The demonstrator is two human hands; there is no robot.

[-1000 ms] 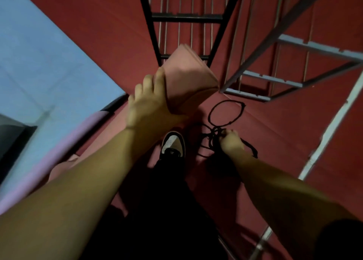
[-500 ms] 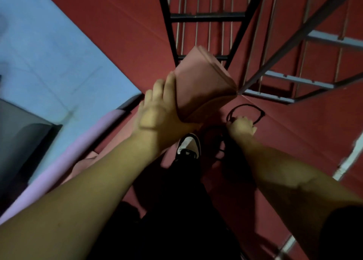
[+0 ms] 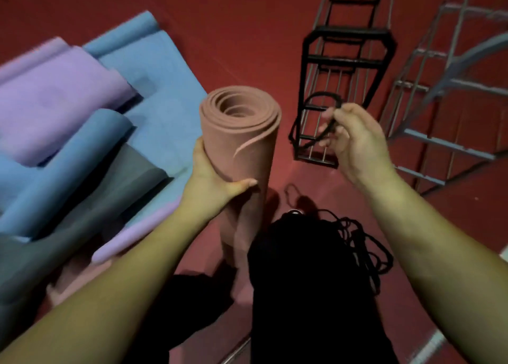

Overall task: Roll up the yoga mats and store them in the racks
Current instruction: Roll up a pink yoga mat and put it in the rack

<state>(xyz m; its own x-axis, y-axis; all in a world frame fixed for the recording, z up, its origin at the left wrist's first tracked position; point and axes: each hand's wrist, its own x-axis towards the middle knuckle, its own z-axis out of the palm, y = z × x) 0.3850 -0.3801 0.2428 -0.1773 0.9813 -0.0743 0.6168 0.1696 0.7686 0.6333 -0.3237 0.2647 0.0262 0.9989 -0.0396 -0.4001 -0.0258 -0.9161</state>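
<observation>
While standing over a red floor (image 3: 247,28), seen from a head camera looking down: rolled pink yoga mat (image 3: 242,133) held upright near the middle of the view, spiral end facing up, loose outer flap curling off one side. Left hand (image 3: 211,179) wrapped around the roll's lower middle, thumb across the front, fingers hidden behind the mat. Right hand (image 3: 354,141) raised just beside the roll, not touching it, fingers curled and pinching a black elastic loop (image 3: 316,119) that hangs open below the fingertips. More black loops (image 3: 362,240) heaped on the floor by the dark trouser leg. To the left, unrolled and half-folded mats (image 3: 82,122) in purple, blue and grey, lying overlapped. Beyond the hands, a black wire rack (image 3: 346,61) standing on the floor, and a grey metal rack (image 3: 439,102) to its right; no mats visible in either. Likely step: binding the finished roll before storing it. Next move probably calls for stretching the loop wide with the right hand and slipping it over the roll's top end, keeping the left grip firm so the flap stays tucked and the roll does not spring loose.
</observation>
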